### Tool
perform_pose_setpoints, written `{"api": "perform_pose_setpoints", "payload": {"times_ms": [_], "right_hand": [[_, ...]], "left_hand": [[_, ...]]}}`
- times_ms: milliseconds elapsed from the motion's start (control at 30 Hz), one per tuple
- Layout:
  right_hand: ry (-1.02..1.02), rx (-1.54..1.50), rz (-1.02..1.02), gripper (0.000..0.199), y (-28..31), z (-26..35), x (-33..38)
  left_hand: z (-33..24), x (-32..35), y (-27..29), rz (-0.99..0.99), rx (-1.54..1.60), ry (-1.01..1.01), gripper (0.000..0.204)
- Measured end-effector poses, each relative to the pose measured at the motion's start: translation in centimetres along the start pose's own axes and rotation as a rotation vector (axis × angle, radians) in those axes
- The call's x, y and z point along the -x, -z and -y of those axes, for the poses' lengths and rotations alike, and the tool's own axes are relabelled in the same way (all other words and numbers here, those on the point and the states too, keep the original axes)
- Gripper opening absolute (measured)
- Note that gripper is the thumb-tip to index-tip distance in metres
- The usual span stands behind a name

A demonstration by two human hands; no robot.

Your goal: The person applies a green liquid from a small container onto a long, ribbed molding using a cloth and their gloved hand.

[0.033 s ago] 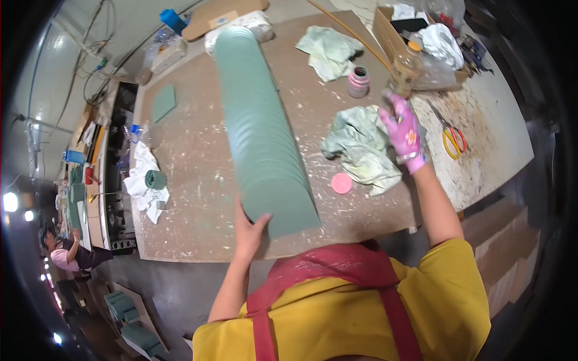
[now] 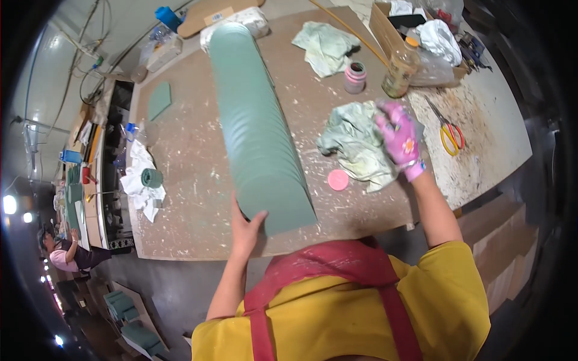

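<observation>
My left hand is closed on the near left corner of a long fanned stack of green sheets, thumb on top and fingers partly hidden beneath. Its overlapping layers run away from me across the brown work board. On the right, my right hand wears a pink glove with a flower on it. Its fingers are apart over the right edge of a crumpled pale-green rag; I see nothing held. Close by lie a round pink lid, an uncapped pink jar and an orange-capped bottle.
Scissors with red and yellow handles lie at the right. Farther back are another rag, a thin stick and a cardboard box. To the left sit a green cup and white paper. A person stands far left.
My right hand has moved toward me, away from the bottle's base and over the rag. My left hand keeps its hold on the stack. The whole view has shifted slightly.
</observation>
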State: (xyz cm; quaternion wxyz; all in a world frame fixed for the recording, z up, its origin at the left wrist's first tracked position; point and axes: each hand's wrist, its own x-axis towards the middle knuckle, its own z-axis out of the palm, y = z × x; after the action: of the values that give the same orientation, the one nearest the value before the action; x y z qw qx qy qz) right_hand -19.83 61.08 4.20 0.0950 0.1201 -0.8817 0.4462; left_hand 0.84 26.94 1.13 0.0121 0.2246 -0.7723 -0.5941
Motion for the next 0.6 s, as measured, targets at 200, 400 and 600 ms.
{"api": "perform_pose_setpoints", "payload": {"times_ms": [200,400,600], "right_hand": [[0.521,0.395,0.508,0.028,-3.0,2.8,7.6],[0.607,0.353,0.583,0.034,-3.5,2.6,8.0],[0.228,0.062,0.166,0.045,1.1,6.6,-4.0]], "left_hand": [[-1.9,0.0,-1.1,0.006,-0.007,-0.049,0.085],[-1.9,0.4,-2.0,-0.013,-0.058,-0.097,0.092],[-2.0,1.0,-1.1,-0.013,0.005,0.047,0.093]]}}
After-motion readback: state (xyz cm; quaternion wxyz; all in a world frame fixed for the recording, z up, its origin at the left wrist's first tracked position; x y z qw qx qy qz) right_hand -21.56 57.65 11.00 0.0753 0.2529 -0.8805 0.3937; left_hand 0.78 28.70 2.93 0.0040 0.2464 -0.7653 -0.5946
